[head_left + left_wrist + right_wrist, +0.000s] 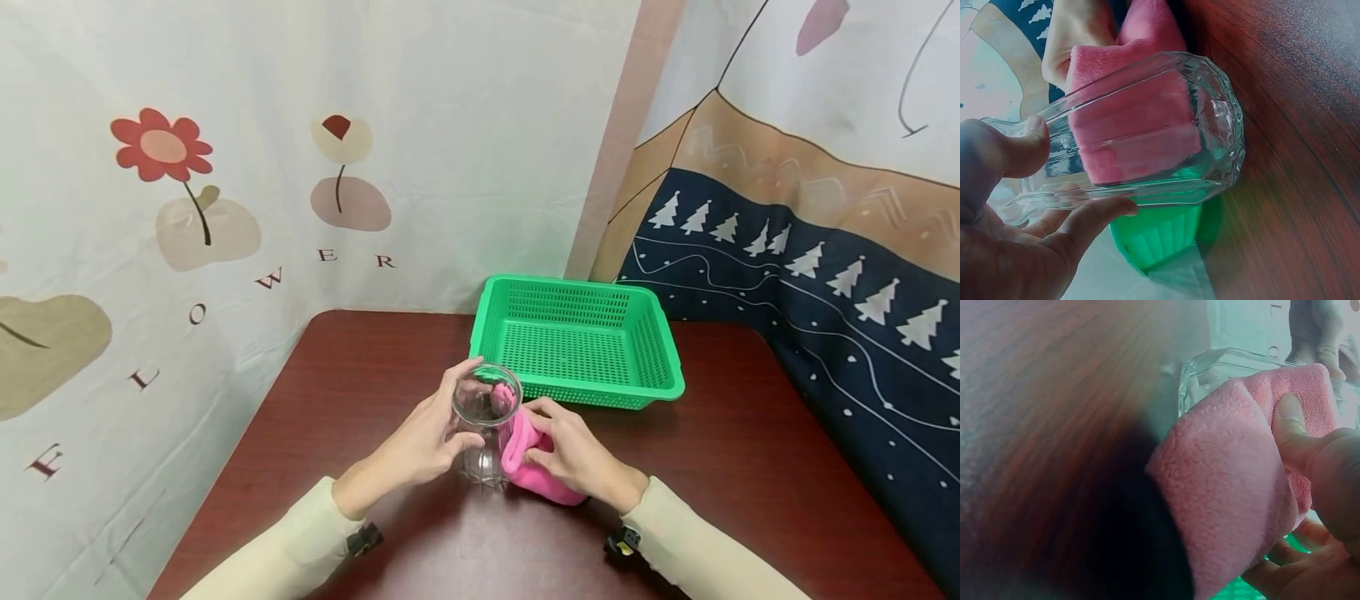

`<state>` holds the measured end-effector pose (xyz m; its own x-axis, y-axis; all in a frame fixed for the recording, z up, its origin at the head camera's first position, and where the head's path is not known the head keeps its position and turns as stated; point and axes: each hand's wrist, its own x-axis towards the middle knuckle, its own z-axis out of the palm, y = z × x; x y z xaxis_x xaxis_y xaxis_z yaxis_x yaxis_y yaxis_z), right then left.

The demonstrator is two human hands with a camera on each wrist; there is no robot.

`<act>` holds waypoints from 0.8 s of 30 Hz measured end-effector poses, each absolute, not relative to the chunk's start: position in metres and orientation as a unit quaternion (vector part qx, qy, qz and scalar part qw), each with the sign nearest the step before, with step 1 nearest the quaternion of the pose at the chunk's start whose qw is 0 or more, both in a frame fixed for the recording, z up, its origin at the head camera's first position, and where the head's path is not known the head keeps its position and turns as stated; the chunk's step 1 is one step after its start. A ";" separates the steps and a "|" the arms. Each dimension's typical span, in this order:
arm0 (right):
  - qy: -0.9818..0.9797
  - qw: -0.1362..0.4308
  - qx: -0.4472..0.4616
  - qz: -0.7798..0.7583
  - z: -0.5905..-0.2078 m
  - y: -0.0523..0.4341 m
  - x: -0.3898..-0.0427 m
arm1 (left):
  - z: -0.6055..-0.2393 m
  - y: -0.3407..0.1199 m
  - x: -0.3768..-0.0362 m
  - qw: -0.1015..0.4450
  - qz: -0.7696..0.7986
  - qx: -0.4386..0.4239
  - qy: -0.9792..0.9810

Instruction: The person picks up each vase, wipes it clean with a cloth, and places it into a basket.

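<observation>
The left hand (pixel 423 442) curls its grip around the clear faceted glass tumbler (pixel 485 423) standing on the dark wooden table (pixel 750 467); the right hand (pixel 573 454) pinches the pink fleece cloth (pixel 525 467) against it; too hard a push could slip or tip the smooth glass.

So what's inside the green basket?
Nothing can be seen in the green basket; its mesh floor shows bare. The glass and pink cloth cover only a bit of its near wall.

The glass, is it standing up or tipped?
Tipped. The glass leans in the left hand, its mouth facing the camera, against the pink cloth.
</observation>
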<state>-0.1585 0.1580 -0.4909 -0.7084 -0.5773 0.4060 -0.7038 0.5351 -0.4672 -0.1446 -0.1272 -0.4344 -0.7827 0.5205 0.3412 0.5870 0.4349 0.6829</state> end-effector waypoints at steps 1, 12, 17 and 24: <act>-0.870 0.100 0.368 0.311 -0.492 0.158 -0.159 | -0.434 -0.127 -0.145 0.040 -0.419 -0.327 -0.846; -0.880 0.076 0.361 0.300 -0.500 0.161 -0.159 | -0.435 -0.128 -0.146 0.039 -0.419 -0.334 -0.844; -0.882 0.077 0.366 0.288 -0.502 0.162 -0.159 | -0.436 -0.129 -0.147 0.038 -0.417 -0.335 -0.844; -0.887 0.061 0.357 0.287 -0.504 0.161 -0.160 | -0.436 -0.130 -0.147 0.028 -0.416 -0.334 -0.845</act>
